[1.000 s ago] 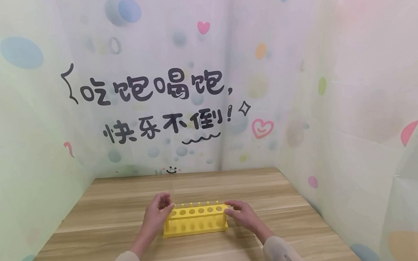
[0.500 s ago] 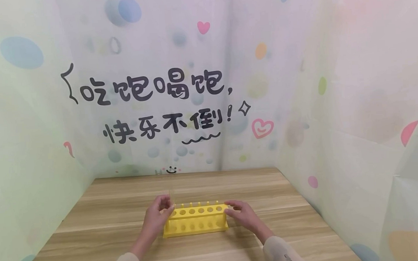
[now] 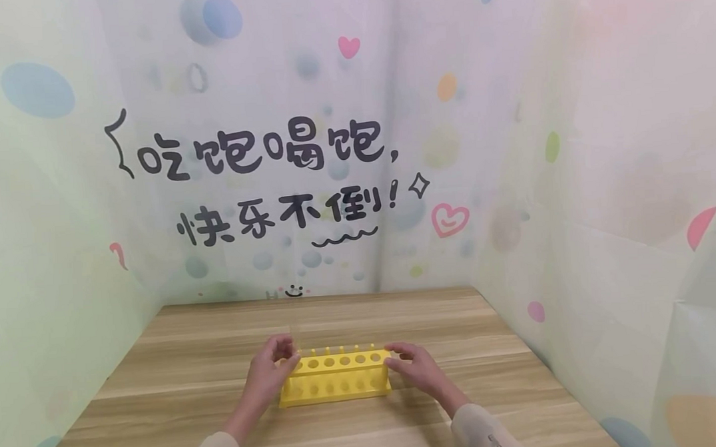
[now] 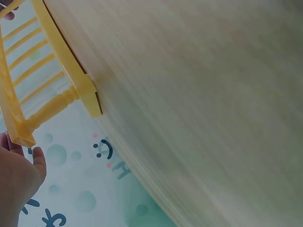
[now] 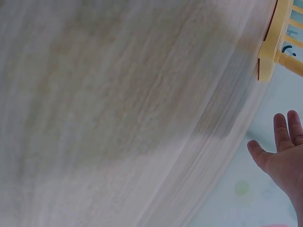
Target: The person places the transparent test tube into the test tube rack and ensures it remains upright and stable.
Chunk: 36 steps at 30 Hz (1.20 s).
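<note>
A yellow plastic test tube rack (image 3: pixel 341 377) stands upright on the wooden table, its top bar a row of round holes. At its left end, my left hand (image 3: pixel 272 364) has curled fingers and a thumb close by the top bar. A faint, clear test tube (image 3: pixel 294 329) rises there, apparently pinched between them; its lower part is hard to make out. At the opposite end, my right hand (image 3: pixel 417 367) has its fingertips and thumb against the rack's top corner. In the right wrist view the fingers (image 5: pixel 281 130) are fairly straight and spread.
The wood-grain table (image 3: pixel 491 391) reaches back to a pale patterned curtain (image 3: pixel 292 86) with dark lettering, and more curtain hangs on both sides. Short yellow pegs (image 3: pixel 341 349) stick up along the rack's rear edge.
My left hand has dropped very slightly at the rack's left end. The right hand and the rack stay where they were.
</note>
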Each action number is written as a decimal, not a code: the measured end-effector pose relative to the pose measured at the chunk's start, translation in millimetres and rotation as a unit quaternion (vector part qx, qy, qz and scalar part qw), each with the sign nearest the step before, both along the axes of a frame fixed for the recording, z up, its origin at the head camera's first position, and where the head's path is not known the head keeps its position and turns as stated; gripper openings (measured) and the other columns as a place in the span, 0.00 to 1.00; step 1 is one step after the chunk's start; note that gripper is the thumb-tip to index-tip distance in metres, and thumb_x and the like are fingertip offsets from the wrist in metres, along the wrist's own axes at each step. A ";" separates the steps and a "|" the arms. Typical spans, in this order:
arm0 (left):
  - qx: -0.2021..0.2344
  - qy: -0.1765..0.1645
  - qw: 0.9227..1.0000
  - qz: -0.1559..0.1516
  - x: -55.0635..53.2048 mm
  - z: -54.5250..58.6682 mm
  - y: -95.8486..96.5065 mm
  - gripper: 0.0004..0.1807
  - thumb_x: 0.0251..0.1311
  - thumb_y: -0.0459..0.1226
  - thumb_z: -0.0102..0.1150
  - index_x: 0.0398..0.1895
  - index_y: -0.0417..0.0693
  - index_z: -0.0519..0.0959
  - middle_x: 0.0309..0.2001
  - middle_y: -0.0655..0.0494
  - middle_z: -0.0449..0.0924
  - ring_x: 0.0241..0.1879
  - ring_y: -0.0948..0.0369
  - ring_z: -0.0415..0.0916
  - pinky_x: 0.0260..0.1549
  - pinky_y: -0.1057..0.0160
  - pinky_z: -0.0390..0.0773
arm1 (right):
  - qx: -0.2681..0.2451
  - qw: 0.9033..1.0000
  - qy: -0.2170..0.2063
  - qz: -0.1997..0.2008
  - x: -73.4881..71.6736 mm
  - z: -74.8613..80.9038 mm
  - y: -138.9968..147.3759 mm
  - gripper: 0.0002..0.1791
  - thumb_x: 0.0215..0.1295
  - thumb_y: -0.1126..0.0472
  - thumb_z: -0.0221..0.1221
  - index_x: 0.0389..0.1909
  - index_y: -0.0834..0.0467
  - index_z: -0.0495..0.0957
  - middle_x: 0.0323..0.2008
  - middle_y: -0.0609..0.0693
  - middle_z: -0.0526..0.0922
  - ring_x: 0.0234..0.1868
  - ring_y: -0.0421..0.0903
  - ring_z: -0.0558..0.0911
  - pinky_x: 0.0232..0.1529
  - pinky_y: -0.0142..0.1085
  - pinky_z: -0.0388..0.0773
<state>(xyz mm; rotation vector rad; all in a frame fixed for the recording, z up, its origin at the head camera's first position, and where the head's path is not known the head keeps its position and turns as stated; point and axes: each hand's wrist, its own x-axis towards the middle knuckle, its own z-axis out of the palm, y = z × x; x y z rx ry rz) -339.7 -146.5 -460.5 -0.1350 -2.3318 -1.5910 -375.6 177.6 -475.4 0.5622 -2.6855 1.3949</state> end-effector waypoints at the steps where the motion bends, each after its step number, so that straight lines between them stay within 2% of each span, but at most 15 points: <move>1: -0.001 0.001 1.000 -0.001 0.0 0.1 -0.3 0.19 0.60 0.33 0.60 0.55 0.48 0.72 0.46 0.47 0.79 0.49 0.56 0.77 0.56 0.51 0.75 | 0.000 1.000 -0.002 0.000 0.2 0.1 -0.1 0.23 0.64 0.46 0.59 0.55 0.54 0.77 0.59 0.61 0.75 0.58 0.67 0.74 0.52 0.58 0.75; 9: -0.009 0.001 1.000 0.002 -0.9 0.2 -6.2 0.22 0.58 0.36 0.63 0.56 0.49 0.73 0.44 0.53 0.79 0.45 0.59 0.76 0.57 0.50 0.74 | -0.017 0.999 -0.028 -0.003 0.7 1.3 -1.8 0.25 0.63 0.46 0.59 0.57 0.54 0.75 0.60 0.61 0.75 0.58 0.61 0.76 0.52 0.52 0.78; 14: -0.023 0.014 1.000 0.007 -1.4 2.2 -13.8 0.21 0.61 0.37 0.60 0.57 0.46 0.72 0.44 0.53 0.79 0.46 0.58 0.76 0.57 0.51 0.73 | -0.029 0.999 -0.025 0.000 1.1 0.7 -4.0 0.28 0.63 0.48 0.60 0.60 0.58 0.73 0.59 0.64 0.75 0.56 0.60 0.77 0.50 0.50 0.79; 18: -0.040 0.026 0.999 0.011 -2.1 5.2 -22.8 0.19 0.64 0.39 0.57 0.57 0.46 0.72 0.45 0.52 0.79 0.48 0.56 0.76 0.58 0.50 0.73 | -0.023 1.000 -0.014 -0.011 0.9 0.5 -5.2 0.27 0.66 0.48 0.57 0.61 0.58 0.72 0.57 0.64 0.76 0.55 0.60 0.78 0.50 0.50 0.79; 21: -0.059 0.017 0.998 0.013 -1.6 8.8 -31.1 0.21 0.67 0.45 0.53 0.59 0.47 0.70 0.48 0.50 0.78 0.51 0.53 0.75 0.59 0.48 0.72 | -0.005 1.000 -0.002 -0.029 0.6 2.9 -3.7 0.27 0.69 0.46 0.52 0.63 0.56 0.70 0.57 0.63 0.76 0.56 0.59 0.77 0.51 0.52 0.78; 25: -0.107 -0.008 0.994 0.014 -2.2 12.6 -43.4 0.32 0.66 0.60 0.44 0.64 0.49 0.66 0.57 0.46 0.74 0.56 0.48 0.72 0.56 0.45 0.73 | 0.014 0.998 0.022 -0.056 -1.1 7.1 1.9 0.31 0.69 0.41 0.50 0.65 0.56 0.68 0.59 0.63 0.74 0.58 0.62 0.75 0.53 0.56 0.76; 28: -0.170 -0.004 0.985 0.017 -4.3 13.8 -53.3 0.36 0.66 0.63 0.40 0.66 0.48 0.64 0.62 0.43 0.69 0.56 0.44 0.73 0.55 0.42 0.73 | 0.030 0.996 0.040 -0.078 -4.6 7.9 8.1 0.32 0.68 0.39 0.50 0.65 0.55 0.68 0.62 0.62 0.72 0.60 0.63 0.73 0.56 0.58 0.73; 30: -0.220 0.016 0.975 0.024 -5.2 14.8 -59.4 0.35 0.67 0.60 0.41 0.67 0.45 0.64 0.64 0.40 0.67 0.58 0.41 0.71 0.57 0.40 0.70 | 0.051 0.993 0.051 -0.092 -8.2 7.0 13.0 0.32 0.67 0.38 0.50 0.64 0.54 0.69 0.64 0.60 0.71 0.62 0.62 0.71 0.59 0.58 0.70; 34: -0.322 0.062 0.944 0.041 -8.3 16.0 -69.4 0.32 0.68 0.55 0.46 0.65 0.41 0.66 0.64 0.37 0.68 0.62 0.39 0.65 0.62 0.35 0.59 | 0.106 0.984 0.083 -0.116 -13.9 5.7 22.4 0.33 0.66 0.37 0.50 0.64 0.54 0.69 0.65 0.60 0.70 0.65 0.61 0.68 0.64 0.59 0.63; 36: -0.358 0.075 0.929 0.048 -9.7 17.0 -72.8 0.32 0.67 0.54 0.48 0.64 0.40 0.67 0.63 0.37 0.68 0.64 0.38 0.62 0.63 0.31 0.51 | 0.137 0.978 0.097 -0.124 -15.1 5.4 26.7 0.34 0.66 0.36 0.49 0.64 0.54 0.69 0.65 0.62 0.68 0.66 0.63 0.67 0.65 0.61 0.61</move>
